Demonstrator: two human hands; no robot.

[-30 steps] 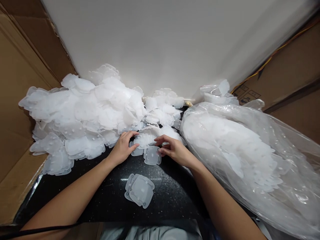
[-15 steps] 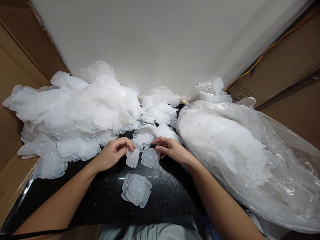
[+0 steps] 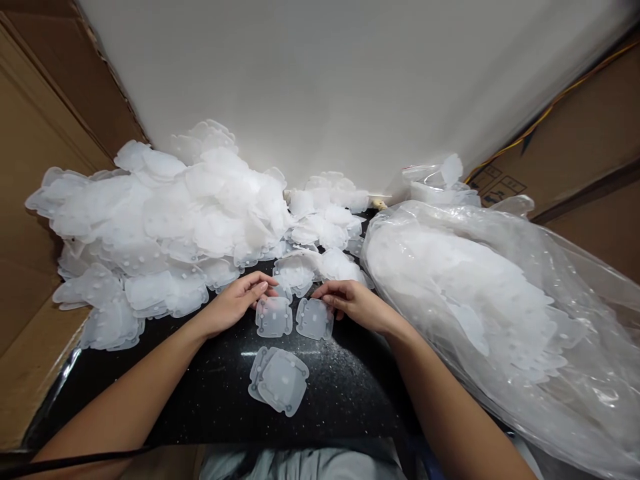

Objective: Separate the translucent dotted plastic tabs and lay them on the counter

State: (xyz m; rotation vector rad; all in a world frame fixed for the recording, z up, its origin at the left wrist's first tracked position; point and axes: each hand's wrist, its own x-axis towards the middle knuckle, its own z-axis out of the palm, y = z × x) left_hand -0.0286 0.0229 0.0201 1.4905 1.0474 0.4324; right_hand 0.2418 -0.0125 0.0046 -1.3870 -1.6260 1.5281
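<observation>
Between thumb and fingers my left hand (image 3: 243, 300) pinches a translucent plastic sheet (image 3: 274, 317), squarish with rounded, notched edges and small dots. A matching plastic sheet (image 3: 314, 320) is gripped at its upper right corner by my right hand (image 3: 353, 303). The two sheets are side by side with a narrow gap. Nearer to me, a few overlapping sheets (image 3: 284, 381) lie on the black speckled tabletop (image 3: 220, 393). Just beyond my hands are more loose sheets (image 3: 297, 267), partly behind my fingers.
A large heap of the same sheets (image 3: 165, 213) covers the left and back. At right lies a clear plastic bag (image 3: 565, 320) full of sheets. Cardboard (image 3: 45, 167) stands at left, a cardboard box (image 3: 585, 140) at right, a pale wall (image 3: 320, 87) behind.
The sheet in my left hand was tilted and now faces me flat, beside the right one. The whole view has shifted slightly; the overlapping sheets in front stay put.
</observation>
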